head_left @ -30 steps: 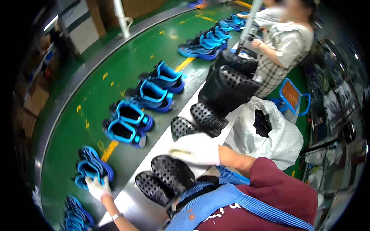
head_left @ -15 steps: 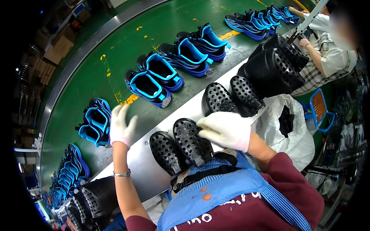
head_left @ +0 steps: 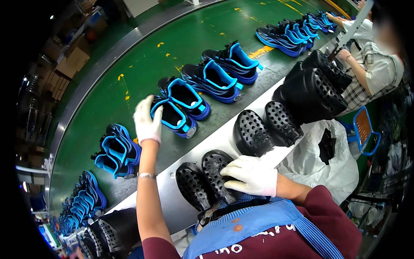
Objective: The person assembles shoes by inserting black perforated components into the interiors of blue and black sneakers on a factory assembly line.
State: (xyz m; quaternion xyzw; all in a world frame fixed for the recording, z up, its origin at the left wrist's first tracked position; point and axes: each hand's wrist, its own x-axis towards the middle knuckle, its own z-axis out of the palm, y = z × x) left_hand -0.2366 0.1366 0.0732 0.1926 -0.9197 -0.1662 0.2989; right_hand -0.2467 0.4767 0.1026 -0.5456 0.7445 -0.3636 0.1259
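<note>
Sneakers (head_left: 172, 114), blue-lined — gloved left hand (head_left: 148, 123) spread wide at one, right hand (head_left: 250, 176) touching a rounded, holey black clog-shaped form (head_left: 214, 167) — can't tell if it's gripping.

Counted four blue-and-black shoes (head_left: 211, 83) in the middle group; two perforated black clog-shaped pieces (head_left: 194, 185) nearest the body, two similar pieces (head_left: 255, 131) just beyond, two tall black pieces (head_left: 307, 97) past those. Also recorded two white gloves (head_left: 148, 121), one bracelet (head_left: 148, 175), one white sack (head_left: 340, 162), one blue-framed chair (head_left: 364, 126).
</note>
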